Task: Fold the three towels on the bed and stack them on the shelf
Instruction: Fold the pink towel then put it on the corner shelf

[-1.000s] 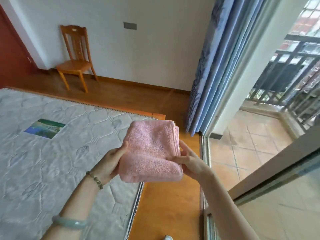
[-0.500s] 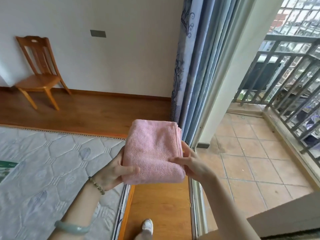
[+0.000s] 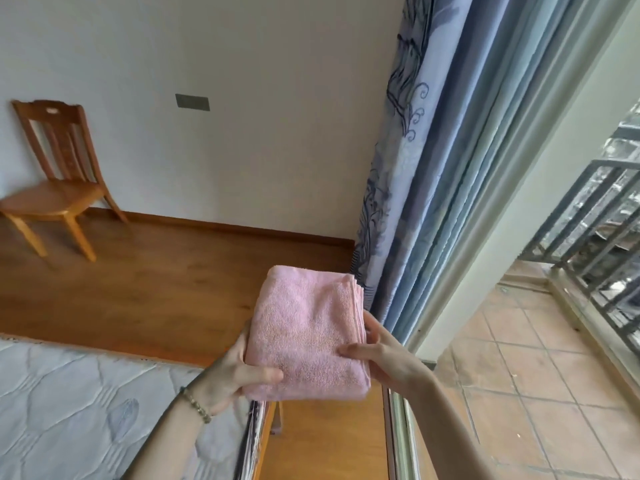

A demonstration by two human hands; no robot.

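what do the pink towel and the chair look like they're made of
Towel: soft looped terry cloth, probably cotton, with a fuzzy matte nap and stacked folded edges. Chair: solid wood with an orange-brown, slightly glossy varnish and a slatted back.

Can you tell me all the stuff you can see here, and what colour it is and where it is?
Folded pink terry towel: one, pink, held up in the middle, between both hands.
Quilted mattress: one, pale grey-white, bottom left.
Wooden chair: one, orange-brown, by the wall at far left.
Wall plate: one, grey, on the white wall.
Wooden floor: orange-brown, between mattress and wall.
Patterned curtain: one, blue, right of centre, hanging to the floor.
Tiled balcony floor: tan, at right.
Metal railing: grey, far right.
Bead bracelet: one, greenish, on the left wrist.
Left hand: thumb on the towel's front.
Right hand: gripping the towel's right edge.
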